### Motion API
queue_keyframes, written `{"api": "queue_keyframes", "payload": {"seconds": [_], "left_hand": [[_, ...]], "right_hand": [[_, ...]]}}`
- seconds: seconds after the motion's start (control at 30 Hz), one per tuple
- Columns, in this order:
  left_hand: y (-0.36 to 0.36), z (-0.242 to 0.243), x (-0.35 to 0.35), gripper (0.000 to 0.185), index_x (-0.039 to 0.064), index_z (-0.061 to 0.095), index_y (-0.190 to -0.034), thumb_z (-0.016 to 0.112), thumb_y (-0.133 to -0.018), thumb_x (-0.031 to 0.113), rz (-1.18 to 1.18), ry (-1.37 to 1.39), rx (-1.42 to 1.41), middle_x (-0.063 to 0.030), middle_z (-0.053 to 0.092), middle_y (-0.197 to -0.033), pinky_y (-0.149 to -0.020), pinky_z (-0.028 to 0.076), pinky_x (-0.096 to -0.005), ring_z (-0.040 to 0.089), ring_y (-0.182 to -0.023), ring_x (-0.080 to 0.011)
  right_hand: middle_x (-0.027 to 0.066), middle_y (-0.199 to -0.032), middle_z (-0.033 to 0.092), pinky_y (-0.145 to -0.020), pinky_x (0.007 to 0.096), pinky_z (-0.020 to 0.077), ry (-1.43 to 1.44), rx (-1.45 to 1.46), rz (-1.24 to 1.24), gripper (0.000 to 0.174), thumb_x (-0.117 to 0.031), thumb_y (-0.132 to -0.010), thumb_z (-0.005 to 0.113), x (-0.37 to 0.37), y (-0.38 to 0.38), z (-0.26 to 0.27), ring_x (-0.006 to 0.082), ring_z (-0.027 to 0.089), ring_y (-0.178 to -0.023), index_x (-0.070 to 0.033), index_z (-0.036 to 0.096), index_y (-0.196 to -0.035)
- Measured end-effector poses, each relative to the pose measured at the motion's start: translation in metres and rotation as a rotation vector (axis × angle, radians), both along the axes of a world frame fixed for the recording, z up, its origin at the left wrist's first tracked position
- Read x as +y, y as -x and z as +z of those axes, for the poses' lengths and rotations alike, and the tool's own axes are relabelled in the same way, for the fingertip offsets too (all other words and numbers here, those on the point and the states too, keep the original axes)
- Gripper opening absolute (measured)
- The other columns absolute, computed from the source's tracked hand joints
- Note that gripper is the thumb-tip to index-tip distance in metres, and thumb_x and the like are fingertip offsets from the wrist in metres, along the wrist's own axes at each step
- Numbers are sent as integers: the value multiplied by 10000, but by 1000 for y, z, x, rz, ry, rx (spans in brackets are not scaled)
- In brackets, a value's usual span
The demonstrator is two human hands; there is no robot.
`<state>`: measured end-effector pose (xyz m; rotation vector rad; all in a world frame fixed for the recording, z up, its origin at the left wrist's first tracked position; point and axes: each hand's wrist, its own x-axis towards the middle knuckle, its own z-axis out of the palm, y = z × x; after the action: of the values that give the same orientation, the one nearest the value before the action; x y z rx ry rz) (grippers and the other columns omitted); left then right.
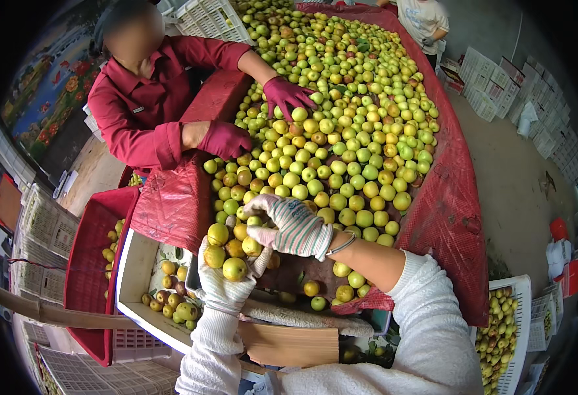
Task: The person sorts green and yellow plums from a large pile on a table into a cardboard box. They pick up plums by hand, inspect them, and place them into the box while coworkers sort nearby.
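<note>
My left hand (225, 281), in a white knit glove, is palm up and cradles several round yellow-green fruits (234, 269), which look like jujubes. Some have brown blotches. Just above it, my right hand (289, 222), in a striped glove, curls its finger and thumb around a fruit (254, 220) at the edge of that handful. Beyond both hands spreads a large heap of the same fruit (338, 168), mostly green and yellow with a few reddish ones. It lies on a sorting table lined with red quilted cloth (447, 237).
Across the left side, a co-worker's gloved hands (286, 98) reach into the heap. A white bin (133, 276) with browner fruits stands left, beside a red tub (91, 261). Cardboard (289, 343) lies before me. A white crate (521, 306) of fruit stands right.
</note>
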<state>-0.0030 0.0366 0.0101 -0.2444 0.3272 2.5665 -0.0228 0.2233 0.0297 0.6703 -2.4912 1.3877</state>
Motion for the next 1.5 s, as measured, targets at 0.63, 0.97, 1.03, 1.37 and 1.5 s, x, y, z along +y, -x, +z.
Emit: {"api": "queue_keyframes", "payload": {"seconds": [0.63, 0.97, 1.03, 1.37, 1.5], "left_hand": [[2, 21, 3, 459, 200, 528, -1310, 430, -963, 484, -45, -125, 69, -134, 513, -1384, -949, 457, -648, 473, -1264, -462], [-4, 17, 8, 455, 195, 556, -1283, 415, -965, 489, -87, -73, 72, -134, 507, -1393, -986, 434, -644, 474, -1274, -435], [-3, 13, 11, 463, 192, 546, -1294, 413, -965, 490, -93, -53, 84, -134, 495, -1406, -987, 434, -644, 468, -1279, -436], [-2, 15, 12, 493, 184, 530, -1319, 443, -946, 495, -112, -72, 35, -149, 489, -1393, -976, 436, -654, 440, -1294, -445], [5, 7, 12, 512, 188, 524, -1336, 418, -945, 500, -113, -49, 33, -150, 481, -1402, -1011, 401, -650, 417, -1308, -464]], "right_hand": [[177, -1359, 546, -1087, 390, 392, -576, -390, -841, 436, -187, -917, 534, 191, 105, -6, 329, 510, -1262, -82, 538, -1340], [206, -1392, 509, -1059, 402, 409, -984, -641, -579, 647, -297, -928, 483, 185, 134, 3, 349, 517, -1251, -107, 284, -1513], [202, -1397, 505, -1037, 418, 423, -939, -669, -617, 634, -303, -931, 478, 192, 135, 6, 354, 540, -1223, -98, 301, -1504], [168, -1244, 631, -932, 420, 494, -1069, -667, -367, 518, -343, -849, 624, 178, 120, 1, 330, 620, -1094, -51, 570, -1273], [174, -1098, 674, -907, 418, 499, -838, -444, -647, 421, -324, -863, 605, 155, 83, 19, 326, 641, -998, -31, 602, -1166]]}}
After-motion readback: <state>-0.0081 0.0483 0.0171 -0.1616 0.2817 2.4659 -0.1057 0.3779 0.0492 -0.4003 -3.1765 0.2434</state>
